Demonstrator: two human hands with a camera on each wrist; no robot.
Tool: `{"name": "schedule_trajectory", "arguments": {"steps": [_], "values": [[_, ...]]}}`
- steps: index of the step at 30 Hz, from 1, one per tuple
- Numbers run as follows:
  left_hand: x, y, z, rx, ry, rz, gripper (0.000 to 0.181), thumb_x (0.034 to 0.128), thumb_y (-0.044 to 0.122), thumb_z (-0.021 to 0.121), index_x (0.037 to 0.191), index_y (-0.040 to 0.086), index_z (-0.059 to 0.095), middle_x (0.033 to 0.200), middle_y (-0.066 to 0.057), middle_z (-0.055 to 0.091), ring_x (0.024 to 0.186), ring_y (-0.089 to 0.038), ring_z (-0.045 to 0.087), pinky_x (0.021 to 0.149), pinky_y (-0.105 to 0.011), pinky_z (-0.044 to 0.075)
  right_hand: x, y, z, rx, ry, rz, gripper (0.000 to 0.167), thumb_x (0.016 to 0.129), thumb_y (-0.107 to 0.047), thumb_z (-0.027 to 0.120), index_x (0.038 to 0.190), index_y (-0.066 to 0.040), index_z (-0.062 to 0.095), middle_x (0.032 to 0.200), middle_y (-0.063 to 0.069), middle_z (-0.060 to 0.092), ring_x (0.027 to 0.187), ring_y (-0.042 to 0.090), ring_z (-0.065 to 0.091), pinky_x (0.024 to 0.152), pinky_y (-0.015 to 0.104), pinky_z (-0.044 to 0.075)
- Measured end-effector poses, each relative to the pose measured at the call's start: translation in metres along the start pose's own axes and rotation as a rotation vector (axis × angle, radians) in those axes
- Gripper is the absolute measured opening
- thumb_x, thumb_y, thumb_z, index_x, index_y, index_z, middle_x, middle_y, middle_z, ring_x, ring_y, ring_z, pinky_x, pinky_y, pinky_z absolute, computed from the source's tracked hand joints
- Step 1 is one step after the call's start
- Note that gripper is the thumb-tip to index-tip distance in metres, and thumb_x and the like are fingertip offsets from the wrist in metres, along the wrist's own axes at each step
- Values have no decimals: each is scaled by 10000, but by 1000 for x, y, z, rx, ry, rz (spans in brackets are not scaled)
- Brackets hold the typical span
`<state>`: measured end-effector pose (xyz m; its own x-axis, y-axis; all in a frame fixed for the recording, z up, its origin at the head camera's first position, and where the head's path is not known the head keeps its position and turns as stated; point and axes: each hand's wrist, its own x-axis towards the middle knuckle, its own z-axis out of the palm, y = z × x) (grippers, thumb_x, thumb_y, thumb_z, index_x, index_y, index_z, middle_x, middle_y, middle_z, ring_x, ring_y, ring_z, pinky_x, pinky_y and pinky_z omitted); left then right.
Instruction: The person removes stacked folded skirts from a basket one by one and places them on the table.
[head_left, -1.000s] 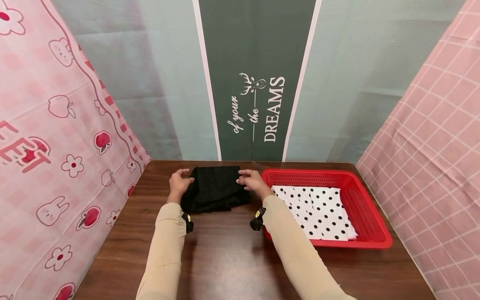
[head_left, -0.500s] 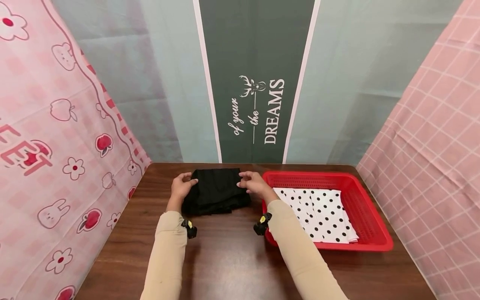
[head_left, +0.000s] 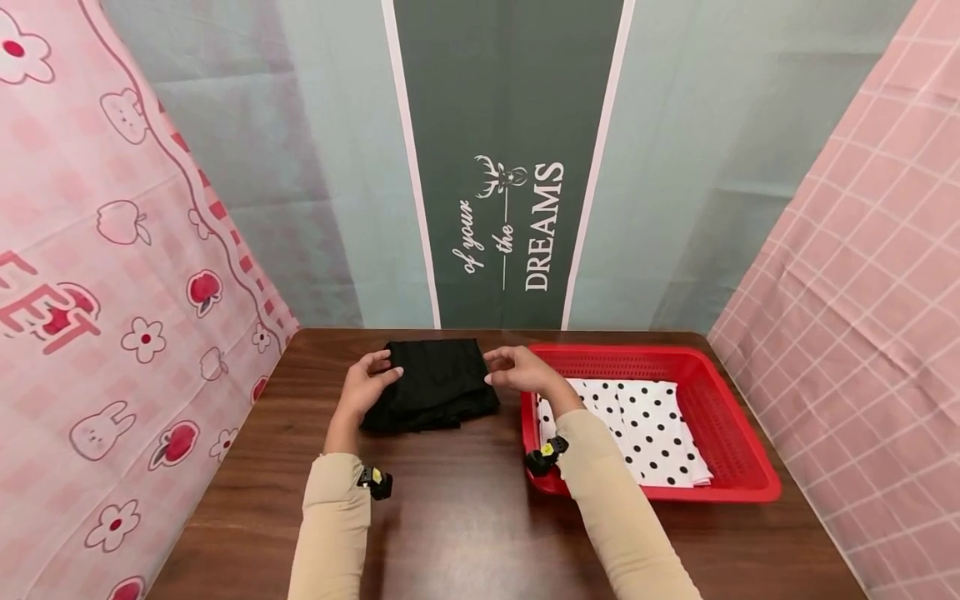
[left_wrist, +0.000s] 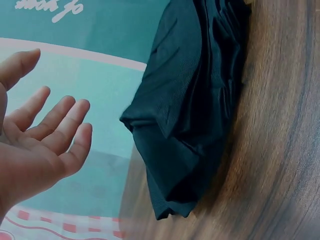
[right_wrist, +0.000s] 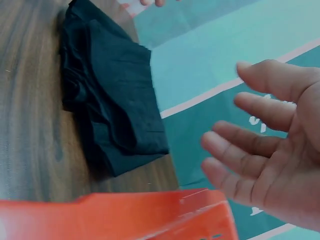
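A black cloth [head_left: 438, 379], folded into a flat stack, lies on the table toward the back. Its layered folds face the near side, as both wrist views show. My left hand [head_left: 365, 385] hovers by the cloth's left edge, and in the left wrist view that hand [left_wrist: 45, 135] is clear of the fabric with fingers loosely bent. Off the right edge is my right hand [head_left: 521, 371]. In the right wrist view this hand [right_wrist: 270, 145] holds nothing, its relaxed fingers spread and apart from the cloth [right_wrist: 117, 95].
To the right stands a red plastic basket [head_left: 738, 450] with perforated sides. Folded white fabric with black dots [head_left: 652, 425] lies inside it. The wooden table [head_left: 442, 517] ends at a hanging backdrop [head_left: 517, 100], with pink curtains on both sides.
My right hand has drawn slightly right, away from the cloth, and its forearm now crosses the basket's left side. The left hand has shifted a little. The cloth stays in place.
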<state>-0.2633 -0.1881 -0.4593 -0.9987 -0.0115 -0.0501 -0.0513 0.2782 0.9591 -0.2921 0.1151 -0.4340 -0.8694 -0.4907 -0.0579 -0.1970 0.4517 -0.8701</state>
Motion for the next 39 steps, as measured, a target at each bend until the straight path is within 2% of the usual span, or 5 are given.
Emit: {"name": "schedule_trajectory", "arguments": {"steps": [6,11,26,33,39], "values": [[-10,6,11,-2,-72,43,513,886,167,646,1348,44,459,1307,-219,456,1180,-339,445,961,-468,362,-15,-9,-6,-177,-8,-25,409,831,-119,668,1210,8,582,1155,163,585,1107,345,515,884,431,438],[-15,10,20,-12,-122,83,507,878,165,658,1340,62,475,1289,-187,488,1140,-332,487,948,-466,378,-23,-13,-13,-252,-34,-35,424,837,-141,663,1229,-7,574,1177,161,576,1130,344,502,888,430,435],[-29,17,46,-184,-220,212,497,882,120,655,1342,67,475,1283,-167,501,1111,-293,530,907,-416,426,-46,-5,-35,-136,-50,-51,473,828,-165,689,1267,-49,557,1154,141,571,1100,332,508,794,377,472],[-49,43,59,-227,-283,234,497,883,27,620,1340,-33,435,1287,-233,474,1140,-400,485,903,-384,434,-59,4,-46,-84,-55,-63,510,839,-131,684,1292,25,511,1205,245,528,1126,397,475,808,391,473],[-51,50,71,-262,-331,233,498,886,35,619,1345,-20,433,1295,-232,462,1150,-399,477,902,-378,439,-73,11,-55,-97,-27,-58,501,848,-93,667,1309,14,500,1202,198,544,1120,351,490,790,403,482]]}}
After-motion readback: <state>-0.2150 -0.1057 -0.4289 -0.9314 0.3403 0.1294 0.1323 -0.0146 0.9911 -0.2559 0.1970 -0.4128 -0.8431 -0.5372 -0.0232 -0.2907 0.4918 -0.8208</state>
